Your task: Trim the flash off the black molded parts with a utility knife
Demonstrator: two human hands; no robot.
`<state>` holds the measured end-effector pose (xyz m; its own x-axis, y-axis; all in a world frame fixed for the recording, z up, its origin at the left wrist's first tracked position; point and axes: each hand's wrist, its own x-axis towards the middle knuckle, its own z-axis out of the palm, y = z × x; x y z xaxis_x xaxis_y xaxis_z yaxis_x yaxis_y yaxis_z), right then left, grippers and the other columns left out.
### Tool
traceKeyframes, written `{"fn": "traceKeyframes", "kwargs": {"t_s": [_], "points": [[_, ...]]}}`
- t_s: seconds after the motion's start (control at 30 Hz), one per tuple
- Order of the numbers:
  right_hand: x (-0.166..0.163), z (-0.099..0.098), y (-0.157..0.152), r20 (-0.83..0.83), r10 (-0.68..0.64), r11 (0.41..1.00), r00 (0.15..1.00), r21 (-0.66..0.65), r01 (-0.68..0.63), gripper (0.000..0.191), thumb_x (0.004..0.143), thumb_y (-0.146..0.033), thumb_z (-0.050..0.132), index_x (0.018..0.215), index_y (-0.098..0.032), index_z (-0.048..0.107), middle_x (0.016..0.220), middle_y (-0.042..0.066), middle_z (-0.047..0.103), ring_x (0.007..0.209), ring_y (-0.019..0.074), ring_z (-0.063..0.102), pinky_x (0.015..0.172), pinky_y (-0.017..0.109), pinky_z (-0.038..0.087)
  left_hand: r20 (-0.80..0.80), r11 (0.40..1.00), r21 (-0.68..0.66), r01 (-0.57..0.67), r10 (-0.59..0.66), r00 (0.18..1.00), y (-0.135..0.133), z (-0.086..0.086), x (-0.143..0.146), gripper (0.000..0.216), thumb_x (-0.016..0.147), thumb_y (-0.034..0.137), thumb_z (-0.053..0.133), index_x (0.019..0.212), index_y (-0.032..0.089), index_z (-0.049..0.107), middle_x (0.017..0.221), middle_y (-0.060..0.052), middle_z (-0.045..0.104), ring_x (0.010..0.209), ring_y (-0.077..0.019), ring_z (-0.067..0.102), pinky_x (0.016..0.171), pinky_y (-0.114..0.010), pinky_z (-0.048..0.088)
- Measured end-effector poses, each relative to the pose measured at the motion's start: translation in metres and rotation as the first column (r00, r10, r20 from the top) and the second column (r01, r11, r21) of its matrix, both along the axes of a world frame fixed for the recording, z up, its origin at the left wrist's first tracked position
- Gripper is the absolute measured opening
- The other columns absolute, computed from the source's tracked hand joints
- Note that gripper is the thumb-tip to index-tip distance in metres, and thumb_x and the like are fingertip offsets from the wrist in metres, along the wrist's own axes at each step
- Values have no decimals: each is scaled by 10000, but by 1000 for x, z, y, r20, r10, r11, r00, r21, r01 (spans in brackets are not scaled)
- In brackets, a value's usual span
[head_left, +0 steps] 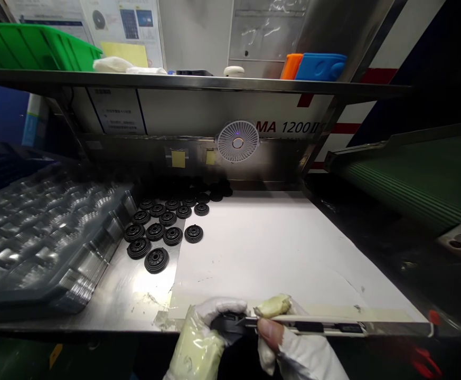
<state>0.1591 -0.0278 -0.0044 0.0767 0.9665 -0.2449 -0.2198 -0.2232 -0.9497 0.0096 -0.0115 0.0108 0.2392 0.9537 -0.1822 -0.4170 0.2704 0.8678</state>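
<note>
My left hand (200, 340), in a white glove with yellowish tape over it, is closed around a black plastic part (228, 328) at the table's front edge. My right hand (297, 351), gloved with a bare thumb showing, grips a slim hand tool (313, 326) with long white and black handles. The tool lies level, and its metal tip points left and meets the black part; whether it touches cannot be made out. Several black ribbed discs (156, 260) lie flat in loose rows on the left of the table, some in shadow at the back.
Stacked clear plastic trays (91, 264) stand at the left. White paper (270, 248) covers the tabletop. A small fan (238, 141) hangs under a metal shelf (214, 81) holding a green bin (36, 47) and a blue box (320, 67). A green conveyor (420, 174) runs at right.
</note>
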Motion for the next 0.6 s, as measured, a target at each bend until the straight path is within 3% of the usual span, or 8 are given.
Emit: {"fn": "traceKeyframes", "kwargs": {"t_s": [0.13,0.37,0.6], "points": [[-2,3,-5,-7,-9,1000,1000,-2,9,307,569,-418,802,669,-149,692,506,41,629,486,207,602,551,321,556,-16,999,3,-52,52,999,-2,-2,2,131,594,227,703,713,175,712,748,-78,700,774,-245,637,782,-376,487],[-4,8,-11,-23,16,1000,1000,-19,-17,312,587,-447,783,647,-151,704,461,27,606,555,227,625,643,347,562,-57,998,-23,-56,55,997,-1,-1,3,124,583,182,697,705,168,708,740,-73,699,768,-242,637,780,-374,486],[2,7,-8,-14,40,999,999,-22,-40,259,591,-403,795,665,-166,719,620,60,667,640,240,635,716,358,547,27,996,-83,-16,19,999,-4,4,3,113,588,191,710,700,174,702,733,-64,697,788,-244,632,806,-385,468]]}}
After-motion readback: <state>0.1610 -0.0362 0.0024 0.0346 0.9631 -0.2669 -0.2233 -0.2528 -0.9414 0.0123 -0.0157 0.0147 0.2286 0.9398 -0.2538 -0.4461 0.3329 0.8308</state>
